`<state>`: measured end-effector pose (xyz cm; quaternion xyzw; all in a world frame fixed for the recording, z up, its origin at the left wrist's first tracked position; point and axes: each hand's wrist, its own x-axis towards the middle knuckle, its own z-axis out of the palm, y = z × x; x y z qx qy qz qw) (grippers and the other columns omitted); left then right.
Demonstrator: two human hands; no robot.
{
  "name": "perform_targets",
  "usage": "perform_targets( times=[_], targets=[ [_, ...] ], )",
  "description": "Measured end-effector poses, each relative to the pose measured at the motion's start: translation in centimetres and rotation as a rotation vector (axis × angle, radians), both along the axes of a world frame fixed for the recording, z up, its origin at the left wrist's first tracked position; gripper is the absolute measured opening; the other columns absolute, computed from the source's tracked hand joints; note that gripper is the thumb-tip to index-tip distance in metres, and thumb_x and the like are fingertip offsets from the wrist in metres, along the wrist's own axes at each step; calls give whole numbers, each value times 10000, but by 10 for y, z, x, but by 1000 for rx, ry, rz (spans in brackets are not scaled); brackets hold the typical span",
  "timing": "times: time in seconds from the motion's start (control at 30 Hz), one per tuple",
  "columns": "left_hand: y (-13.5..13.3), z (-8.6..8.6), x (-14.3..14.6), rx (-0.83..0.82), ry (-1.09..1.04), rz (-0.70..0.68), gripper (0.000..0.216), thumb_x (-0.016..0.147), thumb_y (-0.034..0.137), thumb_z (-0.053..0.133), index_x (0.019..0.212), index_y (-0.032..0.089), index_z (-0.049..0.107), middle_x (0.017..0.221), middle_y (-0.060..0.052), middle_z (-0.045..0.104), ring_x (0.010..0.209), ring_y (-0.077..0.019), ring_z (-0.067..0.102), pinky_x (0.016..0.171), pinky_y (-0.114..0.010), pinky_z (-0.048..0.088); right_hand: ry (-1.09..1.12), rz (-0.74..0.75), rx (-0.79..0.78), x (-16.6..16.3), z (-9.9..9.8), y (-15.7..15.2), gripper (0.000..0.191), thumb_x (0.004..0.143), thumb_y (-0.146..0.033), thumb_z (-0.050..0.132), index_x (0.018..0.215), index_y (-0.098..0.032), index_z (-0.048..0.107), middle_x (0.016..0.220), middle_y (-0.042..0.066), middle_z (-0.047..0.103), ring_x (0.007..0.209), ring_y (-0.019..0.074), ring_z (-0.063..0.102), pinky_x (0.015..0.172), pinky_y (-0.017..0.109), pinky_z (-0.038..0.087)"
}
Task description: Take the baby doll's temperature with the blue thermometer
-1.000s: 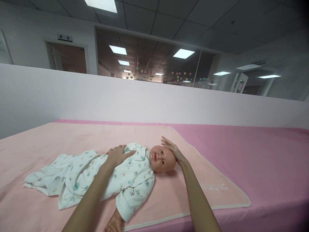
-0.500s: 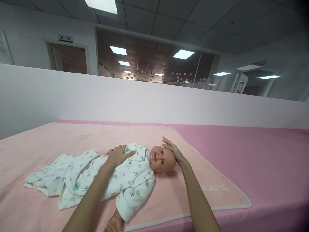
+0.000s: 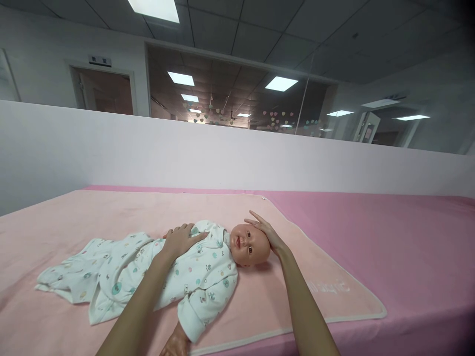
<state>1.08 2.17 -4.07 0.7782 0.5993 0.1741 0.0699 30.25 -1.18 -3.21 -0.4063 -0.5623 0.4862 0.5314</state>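
A baby doll lies on its back across a peach blanket, its head toward the right. It wears a white gown printed with small coloured figures. My left hand rests flat on the doll's chest, fingers spread over the cloth. Against the top of the doll's head lies my right hand, its fingers extended and partly apart. One brown doll hand sticks out of the near sleeve at the bottom edge. My left forearm covers part of the gown.
Under the blanket is a pink sheet, which shows on the right and along the back. A low white partition stands behind the bed surface. Farther off are a window with heart stickers and a doorway.
The fingers of my right hand have shifted slightly at the doll's head. My left hand and the doll stay in place; the view has moved a little.
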Motion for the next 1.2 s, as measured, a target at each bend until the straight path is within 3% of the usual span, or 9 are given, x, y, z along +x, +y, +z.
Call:
perform_targets(
  times=[0.23, 0.47, 0.67, 0.83, 0.93, 1.07, 1.2],
  targets=[
    [-1, 1, 0, -1, 4, 1, 784, 660, 756, 232, 1158, 199, 470, 1203, -125, 513, 1082, -330, 456, 897, -460, 299, -119, -10, 27, -1, 1, 2, 303, 715, -394, 546, 870, -164, 667, 1034, 65, 620, 1017, 241, 529, 940, 365, 365],
    [-1, 0, 0, 0, 11, 6, 749, 674, 738, 242, 1154, 211, 470, 1200, -122, 516, 1078, -326, 462, 891, -444, 307, -4, -19, -22, -3, 3, -6, 473, 718, -398, 561, 1172, -285, 493, 1160, 13, 554, 1061, 193, 511, 915, 353, 403],
    [-1, 0, 0, 3, 0, -2, 765, 665, 749, 234, 1152, 209, 471, 1197, -119, 520, 1074, -329, 464, 893, -455, 303, -93, -13, 4, -2, 2, 0, 335, 701, -419, 567, 890, -161, 667, 1037, 74, 623, 1017, 239, 534, 934, 364, 376],
    [-2, 1, 0, 6, 10, 10, 748, 669, 740, 237, 1144, 215, 478, 1203, -115, 521, 1079, -335, 465, 888, -449, 310, -23, -14, -1, -1, 0, 0, 501, 700, -403, 579, 1171, -249, 506, 1089, 43, 601, 1054, 212, 518, 937, 377, 373],
    [-2, 1, 0, 8, 17, 5, 752, 672, 739, 232, 1152, 212, 473, 1205, -115, 518, 1077, -323, 469, 890, -446, 310, -5, -13, -8, -1, 0, -1, 525, 719, -403, 559, 1216, -272, 451, 1101, 36, 595, 1055, 201, 518, 923, 375, 386],
    [0, 0, -1, 10, 12, 5, 772, 664, 748, 229, 1158, 208, 473, 1206, -118, 517, 1081, -324, 463, 894, -446, 306, -58, -20, 6, -2, 1, 0, 360, 697, -420, 571, 981, -208, 634, 1046, 45, 622, 1023, 228, 531, 919, 365, 384],
    [1, -2, -1, 18, 1, 2, 778, 660, 750, 230, 1161, 207, 475, 1199, -116, 523, 1078, -329, 466, 890, -446, 310, -80, -35, -8, -2, 1, 2, 327, 679, -429, 586, 847, -165, 678, 989, 60, 642, 983, 247, 548, 907, 372, 390]
  ],
)
